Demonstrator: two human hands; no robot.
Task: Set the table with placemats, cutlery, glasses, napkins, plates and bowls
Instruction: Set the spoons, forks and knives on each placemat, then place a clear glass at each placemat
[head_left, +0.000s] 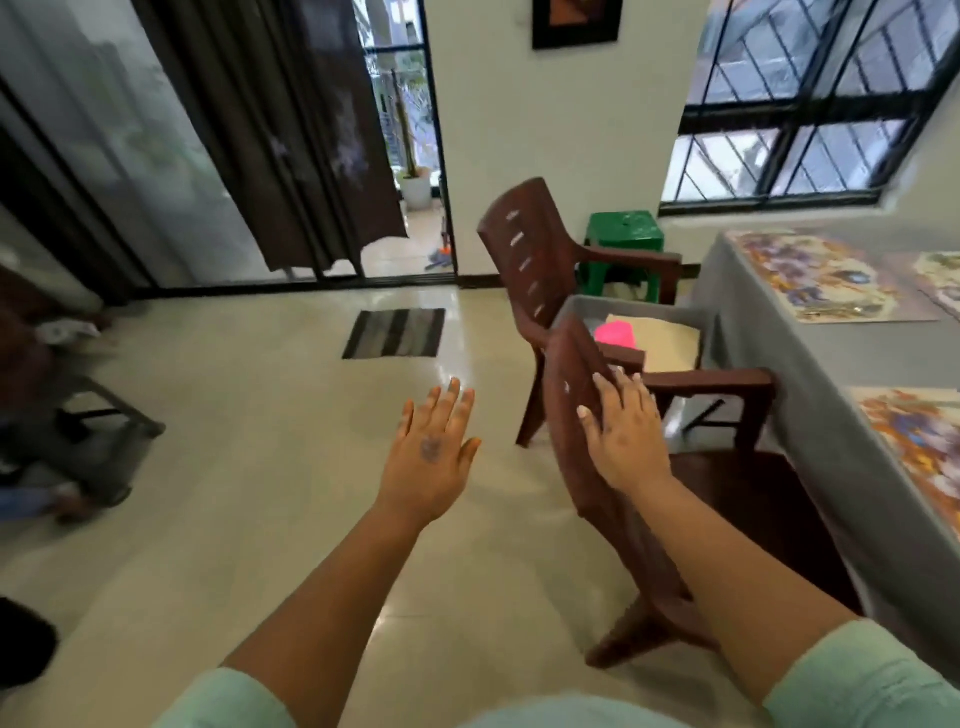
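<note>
Placemats (826, 278) already down on the grey table (810, 374) at 3 o'clock; cutlery, glasses, plates not in view. Right hand (626, 434) rests flat, fingers straight, on the near chair's (597, 467) back; left hand (434, 452) hangs spread, empty. Next, probably fetch from the grey tub (639, 312) on the far chair at 1 o'clock. Tiled floor, striped doormat (395, 332) at 12.

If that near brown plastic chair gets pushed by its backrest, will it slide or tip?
The near brown plastic chair probably slides easily: moulded plastic looks light, and the glossy tiled floor seems slick. Pushed high, where the right hand rests, it might tip forward instead.
</note>
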